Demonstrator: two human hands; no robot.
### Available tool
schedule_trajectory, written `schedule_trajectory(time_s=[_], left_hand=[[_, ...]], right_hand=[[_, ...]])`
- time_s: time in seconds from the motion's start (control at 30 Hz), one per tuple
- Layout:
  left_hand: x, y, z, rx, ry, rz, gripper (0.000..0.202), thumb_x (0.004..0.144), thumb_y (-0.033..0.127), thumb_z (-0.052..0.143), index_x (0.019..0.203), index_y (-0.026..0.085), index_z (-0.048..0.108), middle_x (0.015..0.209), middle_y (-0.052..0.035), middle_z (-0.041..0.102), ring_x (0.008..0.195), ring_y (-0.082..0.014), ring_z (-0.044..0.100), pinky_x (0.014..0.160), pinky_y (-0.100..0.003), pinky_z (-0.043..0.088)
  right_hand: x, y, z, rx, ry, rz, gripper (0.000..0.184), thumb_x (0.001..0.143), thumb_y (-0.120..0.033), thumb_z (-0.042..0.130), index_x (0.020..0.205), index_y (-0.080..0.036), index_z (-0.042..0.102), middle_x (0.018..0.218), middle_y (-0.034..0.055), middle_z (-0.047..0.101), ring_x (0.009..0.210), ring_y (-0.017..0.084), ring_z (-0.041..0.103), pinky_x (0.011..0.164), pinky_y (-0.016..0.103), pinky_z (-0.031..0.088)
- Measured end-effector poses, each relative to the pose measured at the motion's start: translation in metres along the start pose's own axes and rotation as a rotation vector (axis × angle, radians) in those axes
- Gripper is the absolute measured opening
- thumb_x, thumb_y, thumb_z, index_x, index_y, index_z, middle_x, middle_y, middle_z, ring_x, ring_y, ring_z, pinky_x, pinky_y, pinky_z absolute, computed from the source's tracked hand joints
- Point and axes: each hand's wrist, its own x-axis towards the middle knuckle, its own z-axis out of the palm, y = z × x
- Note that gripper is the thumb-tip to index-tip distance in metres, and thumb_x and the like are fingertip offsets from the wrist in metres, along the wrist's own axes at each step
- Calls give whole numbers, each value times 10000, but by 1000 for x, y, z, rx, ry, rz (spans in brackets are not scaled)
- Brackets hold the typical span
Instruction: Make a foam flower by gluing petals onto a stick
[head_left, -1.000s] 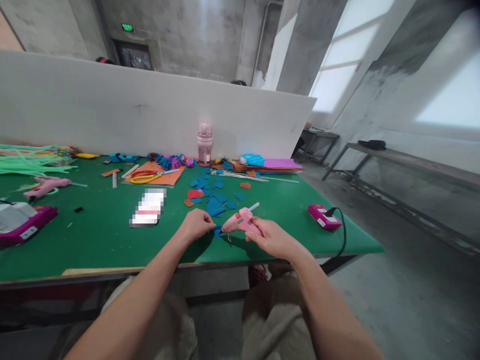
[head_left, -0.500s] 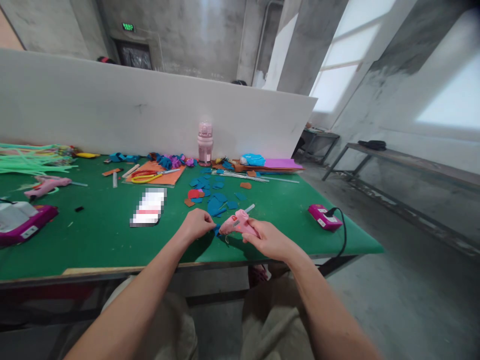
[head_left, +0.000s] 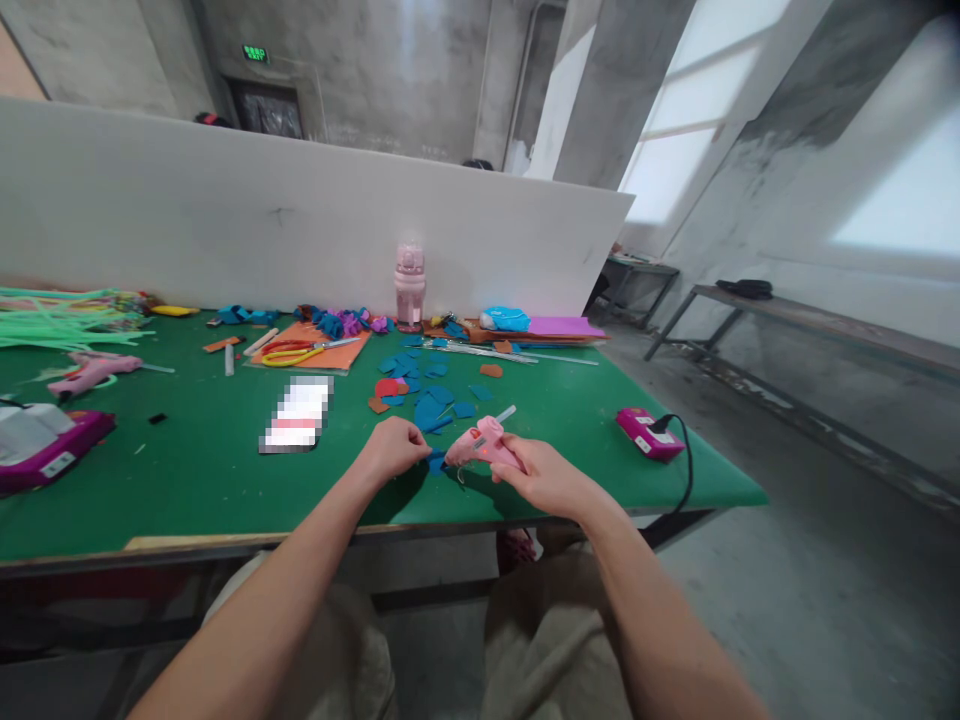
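My right hand (head_left: 541, 476) is wrapped round the handle of a pink hot glue gun (head_left: 480, 443), a clear glue stick poking out of its back end. The gun's nozzle points left, at a small blue piece (head_left: 436, 462) that looks like felt or foam sheet. My left hand (head_left: 396, 448) pinches that piece by its left side, just above the green table (head_left: 300, 500); the fingertips partly hide it. Whether nozzle and piece touch, I cannot tell. Just beyond both hands lie several cut blue pieces (head_left: 431, 408) and a red piece (head_left: 387, 388).
A phone with a blurred screen (head_left: 298, 415) lies left of my left hand. Scissors (head_left: 300, 350) rest on an orange sheet behind it. A pink bottle (head_left: 410, 288) stands against the white partition (head_left: 300, 220). A purple power strip (head_left: 649, 436) with a black cord sits at right, another (head_left: 52, 455) at left.
My right hand has drawn the glue gun slightly to the right, showing more of the blue piece. My left hand keeps its pinch in nearly the same place.
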Motion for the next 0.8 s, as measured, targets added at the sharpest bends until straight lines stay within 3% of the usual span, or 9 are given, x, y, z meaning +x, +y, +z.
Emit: schedule_trajectory(time_s=[0.8], left_hand=[[0, -2, 2, -62, 10, 4, 178, 609, 294, 556, 544, 157, 649, 530, -25, 602, 519, -135, 526, 482, -219, 331]], right_hand=[[1, 7, 0, 36, 16, 20, 209, 766, -234, 484, 942, -160, 568, 834, 47, 623, 710, 155, 526, 625, 240, 347]])
